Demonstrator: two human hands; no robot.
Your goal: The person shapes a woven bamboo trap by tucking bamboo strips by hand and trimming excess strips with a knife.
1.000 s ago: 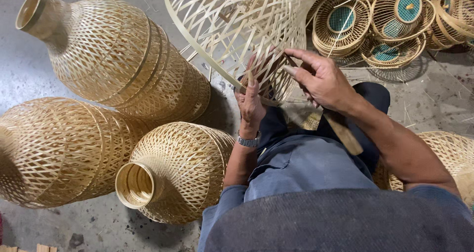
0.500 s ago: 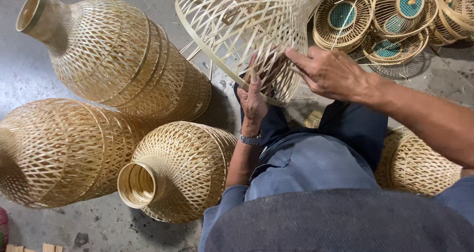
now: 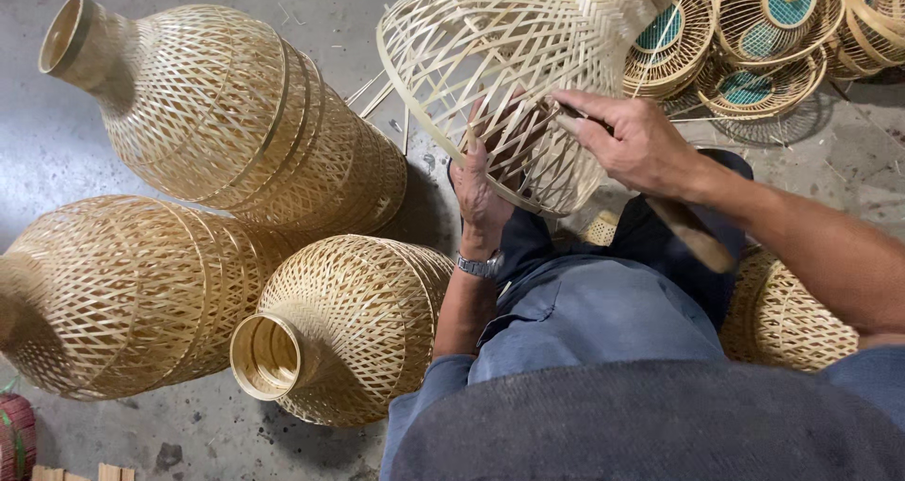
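An unfinished open-weave bamboo shade [image 3: 509, 47] rests tilted above my lap, its wide rim facing me. My left hand [image 3: 481, 193], with a watch on the wrist, reaches in past the rim and grips the loose strips from inside. My right hand [image 3: 632, 141] lies on the outside of the weave and holds a wooden-handled tool [image 3: 693, 236]. The tool's dark tip presses against the strips near my fingertips, and its handle runs back under my wrist.
Three finished bottle-shaped woven bamboo shades lie on the concrete floor to my left: one far [image 3: 226, 113], one at the left edge [image 3: 113, 292], one by my knee [image 3: 349, 321]. Several small round baskets with teal centres [image 3: 754, 38] are stacked at the top right. Another woven piece [image 3: 792, 311] sits under my right arm.
The shade has turned and swung left, showing more of its open rim. My right hand slid onto its outer side with the tool. My left hand stays inside the rim.
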